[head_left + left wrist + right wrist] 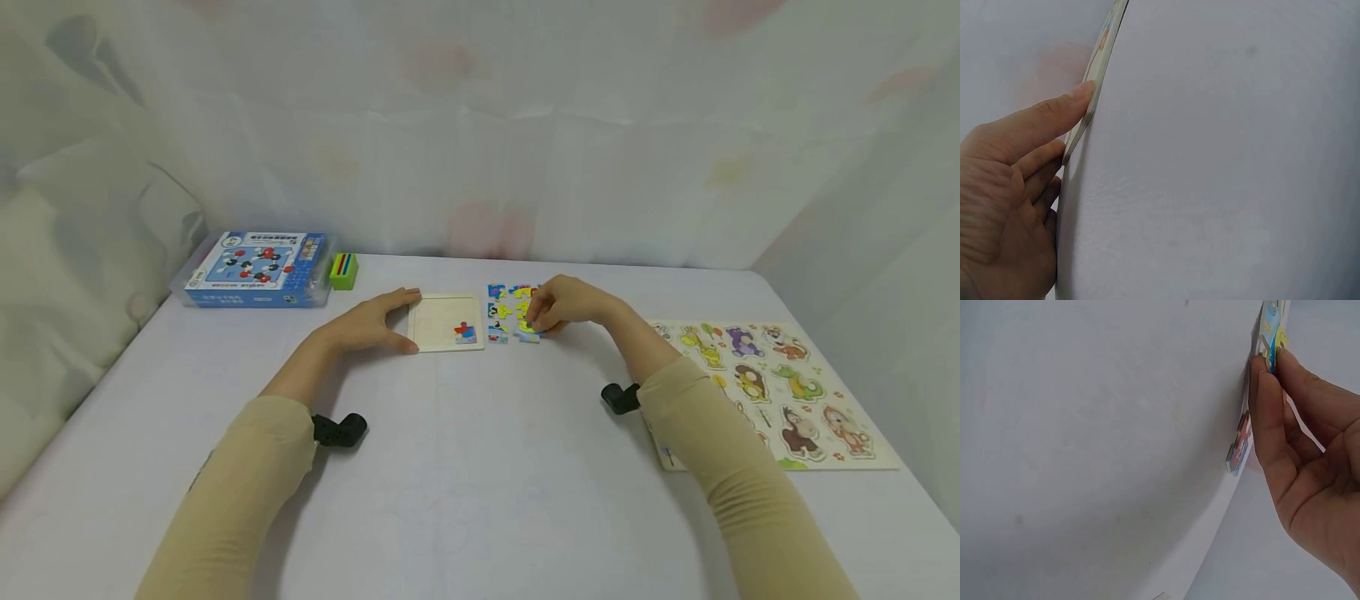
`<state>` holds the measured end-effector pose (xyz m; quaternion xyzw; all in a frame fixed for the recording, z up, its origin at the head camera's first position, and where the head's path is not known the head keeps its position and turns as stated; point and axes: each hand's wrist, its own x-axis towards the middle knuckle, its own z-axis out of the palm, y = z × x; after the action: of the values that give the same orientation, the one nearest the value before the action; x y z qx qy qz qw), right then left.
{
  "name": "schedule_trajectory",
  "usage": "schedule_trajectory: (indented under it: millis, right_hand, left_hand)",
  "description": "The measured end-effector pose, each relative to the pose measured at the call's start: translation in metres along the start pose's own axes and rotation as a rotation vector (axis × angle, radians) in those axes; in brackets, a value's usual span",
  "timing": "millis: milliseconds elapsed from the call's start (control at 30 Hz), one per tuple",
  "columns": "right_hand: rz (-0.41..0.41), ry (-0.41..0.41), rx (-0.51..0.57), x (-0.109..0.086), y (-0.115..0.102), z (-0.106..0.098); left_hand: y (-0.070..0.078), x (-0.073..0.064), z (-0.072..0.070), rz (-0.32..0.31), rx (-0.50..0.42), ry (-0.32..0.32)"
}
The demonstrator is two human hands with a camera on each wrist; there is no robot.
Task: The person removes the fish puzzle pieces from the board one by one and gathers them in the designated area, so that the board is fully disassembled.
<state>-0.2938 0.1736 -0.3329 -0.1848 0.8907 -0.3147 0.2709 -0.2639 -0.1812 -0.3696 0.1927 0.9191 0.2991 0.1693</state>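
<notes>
A shallow wooden puzzle tray (pixel 438 321) lies flat at mid-table, one red and blue puzzle piece (pixel 465 333) in its lower right corner. My left hand (pixel 367 323) spans the tray's left end, thumb at the near corner and a forefinger at the far one. In the left wrist view the thumb (pixel 1063 109) presses the tray's edge. Right of the tray, several colourful jigsaw pieces (pixel 498 311) are laid out in columns. Over the right column, my right hand (pixel 566 302) pinches a yellow and blue puzzle piece (pixel 1270 353) between thumb and forefinger, its far part overlapping others.
A blue boxed molecular model set (pixel 255 271) stands at the back left, beside a small green block (pixel 343 272) with coloured stripes. On the right lies a large animal puzzle board (pixel 757 400), partly under my right forearm. A white curtain (pixel 480 133) hangs behind the table.
</notes>
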Motion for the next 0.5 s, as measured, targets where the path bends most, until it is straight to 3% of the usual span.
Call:
schedule_trajectory:
  millis: [500]
  right_hand:
    - [0.021,0.023,-0.063,0.0023,-0.0012,0.0030]
  left_hand:
    - [-0.0011,-0.0008,-0.0009,-0.011,-0.011,-0.009]
